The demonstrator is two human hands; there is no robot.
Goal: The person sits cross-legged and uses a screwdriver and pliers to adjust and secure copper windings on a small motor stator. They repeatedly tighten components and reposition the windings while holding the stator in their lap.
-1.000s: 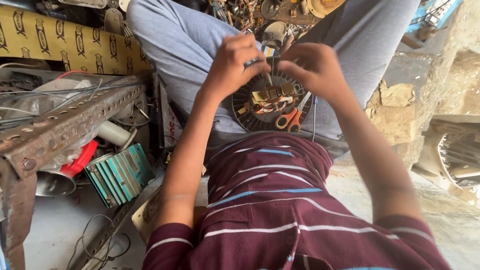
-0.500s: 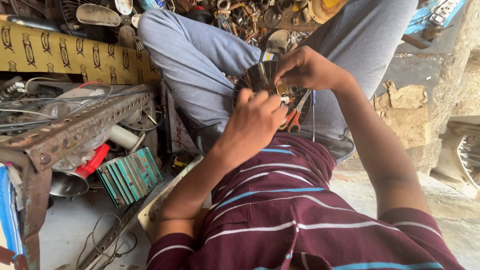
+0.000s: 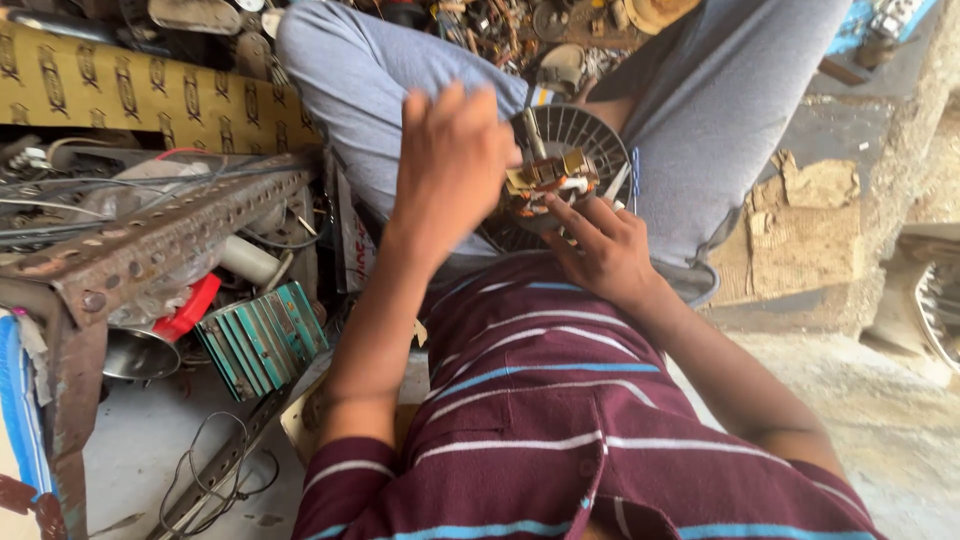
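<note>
A round black ribbed motor disc (image 3: 580, 135) with copper-coloured and yellow parts at its middle rests over my lap, between my grey trouser legs. My right hand (image 3: 603, 250) grips its lower edge, fingers reaching up to the central parts. My left hand (image 3: 450, 165) is raised in front of the disc's left side. Its back faces me, the fingers are stretched and apart, and it is blurred. It hides that part of the disc. My maroon striped shirt fills the lower frame.
A rusty perforated angle-iron rack (image 3: 170, 240) with wires stands at the left. Below it are a green finned block (image 3: 265, 340), a red cap (image 3: 190, 305) and a metal cup (image 3: 135, 352). Yellow patterned cardboard (image 3: 130, 90) lies behind, scrap parts (image 3: 500, 30) ahead, rough stone (image 3: 820, 230) at the right.
My left hand lifted from the disc and swung up and left across it. My right hand dropped from the disc's top to its lower edge. The disc now tilts toward me.
</note>
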